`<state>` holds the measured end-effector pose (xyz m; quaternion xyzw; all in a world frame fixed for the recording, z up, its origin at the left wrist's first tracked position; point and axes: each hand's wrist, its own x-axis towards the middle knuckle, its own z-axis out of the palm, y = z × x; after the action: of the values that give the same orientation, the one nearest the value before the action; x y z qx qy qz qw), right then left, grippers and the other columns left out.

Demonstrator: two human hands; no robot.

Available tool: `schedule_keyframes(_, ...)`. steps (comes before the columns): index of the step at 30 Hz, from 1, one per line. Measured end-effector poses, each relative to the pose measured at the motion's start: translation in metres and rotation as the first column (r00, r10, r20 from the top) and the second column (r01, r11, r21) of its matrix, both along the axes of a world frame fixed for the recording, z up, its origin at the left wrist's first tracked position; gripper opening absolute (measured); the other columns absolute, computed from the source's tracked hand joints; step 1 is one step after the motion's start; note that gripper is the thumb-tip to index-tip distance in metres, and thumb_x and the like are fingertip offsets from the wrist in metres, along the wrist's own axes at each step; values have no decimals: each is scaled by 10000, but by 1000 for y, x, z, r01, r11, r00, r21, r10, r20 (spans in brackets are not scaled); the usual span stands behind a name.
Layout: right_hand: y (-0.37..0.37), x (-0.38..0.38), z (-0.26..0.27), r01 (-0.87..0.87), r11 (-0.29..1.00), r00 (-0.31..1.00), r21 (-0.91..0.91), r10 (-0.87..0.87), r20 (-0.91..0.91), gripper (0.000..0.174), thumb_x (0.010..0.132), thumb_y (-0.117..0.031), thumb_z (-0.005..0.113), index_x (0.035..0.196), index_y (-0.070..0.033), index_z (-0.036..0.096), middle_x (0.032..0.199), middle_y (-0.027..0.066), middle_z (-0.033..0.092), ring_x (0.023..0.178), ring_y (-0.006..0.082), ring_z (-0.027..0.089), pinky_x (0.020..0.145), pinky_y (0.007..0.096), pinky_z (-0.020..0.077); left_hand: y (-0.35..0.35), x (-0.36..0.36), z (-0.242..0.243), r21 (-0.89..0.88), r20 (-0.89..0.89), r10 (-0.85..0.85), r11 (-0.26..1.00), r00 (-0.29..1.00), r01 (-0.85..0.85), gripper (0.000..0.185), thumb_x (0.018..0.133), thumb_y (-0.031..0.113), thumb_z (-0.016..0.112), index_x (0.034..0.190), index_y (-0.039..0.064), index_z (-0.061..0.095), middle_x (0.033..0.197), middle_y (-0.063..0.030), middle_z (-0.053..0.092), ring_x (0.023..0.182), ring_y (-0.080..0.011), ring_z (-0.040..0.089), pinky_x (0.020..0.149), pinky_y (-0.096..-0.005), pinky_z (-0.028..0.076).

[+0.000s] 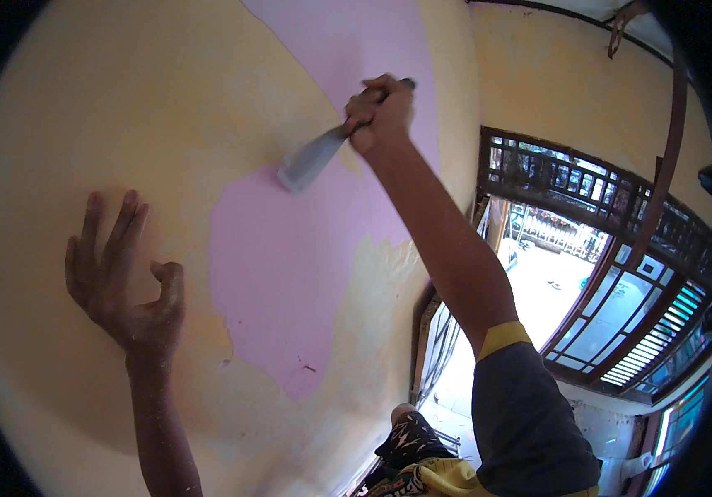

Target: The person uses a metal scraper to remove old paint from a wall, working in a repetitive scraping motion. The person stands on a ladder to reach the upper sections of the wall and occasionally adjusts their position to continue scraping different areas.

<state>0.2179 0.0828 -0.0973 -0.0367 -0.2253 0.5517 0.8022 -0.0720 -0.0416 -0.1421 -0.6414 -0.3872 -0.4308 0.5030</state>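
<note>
My right hand (384, 115) grips the dark handle of a wide-bladed scraper (312, 163), and the blade, slightly blurred, points down and to the left. Its edge lies at the upper border of a pink patch (281, 267) on the wall, where the yellowish paint (194, 105) ends in a ragged line. That patch joins a second pink area (380, 37) running to the top of the view. To the left, my left hand (123, 292) rests on the yellowish paint with its fingers apart and nothing in it. Dust speckles the left forearm.
Right of the wall, an open doorway (542, 279) looks out to bright ground. A dark wooden lattice (573, 180) spans above it, beside a panelled glass door (617, 298). A strip of brown wood (666, 149) crosses at far right. My patterned shorts (412, 438) show below.
</note>
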Motion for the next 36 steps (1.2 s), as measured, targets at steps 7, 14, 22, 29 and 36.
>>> schedule_keyframes(7, -1, 5, 0, 6, 1000, 1000, 31, -6, -10, 337, 744, -78, 531, 576, -188, 260, 498, -54, 242, 387, 90, 237, 370, 249, 198, 0, -1, 0, 16, -34, -22, 1000, 999, 22, 576, 634, 28, 571, 1197, 132, 637, 1292, 19, 620, 1346, -241, 434, 1128, -487, 223)
schedule_keyframes(14, -4, 2, -48, -56, 983, 998, 177, 49, 44, 339, 806, -117, 506, 542, -172, 301, 449, -32, 286, 333, 113, 257, 298, 274, 234, -3, -2, 3, 3, -58, 0, 1000, 998, 0, 479, 725, 118, 563, 1197, 117, 640, 1301, -8, 614, 1337, -261, 443, 1130, -494, 220)
schedule_keyframes(22, -149, -57, -324, -413, 905, 872, 98, 362, 330, 128, 764, 10, 609, 745, -14, 484, 551, 116, 485, 406, 217, 482, 394, 344, 398, -35, -15, -66, -311, 340, -530, 717, 777, 625, 215, 674, 116, 614, 875, 107, 691, 892, -46, 696, 923, -263, 642, 957, -414, 395)
schedule_keyframes(29, -204, -21, -418, -33, 965, 195, -260, 261, 945, 130, 742, -154, 692, 782, -66, 606, 696, 33, 579, 633, 114, 537, 596, 275, 432, -101, 1, -333, -103, 671, 472, -705, 572, 702, 257, 837, 276, 658, 839, 20, 673, 893, -104, 673, 910, -189, 613, 894, -355, 442)
schedule_keyframes(36, -202, -20, -395, 236, 958, 117, -162, 138, 984, 105, 741, -57, 733, 816, -53, 659, 661, 41, 637, 605, 84, 624, 520, 256, 475, -140, 72, -412, 599, 591, 795, -316, -140, 736, 420, 895, 413, 576, 1069, 32, 614, 1093, -106, 638, 1062, -219, 575, 961, -379, 421)
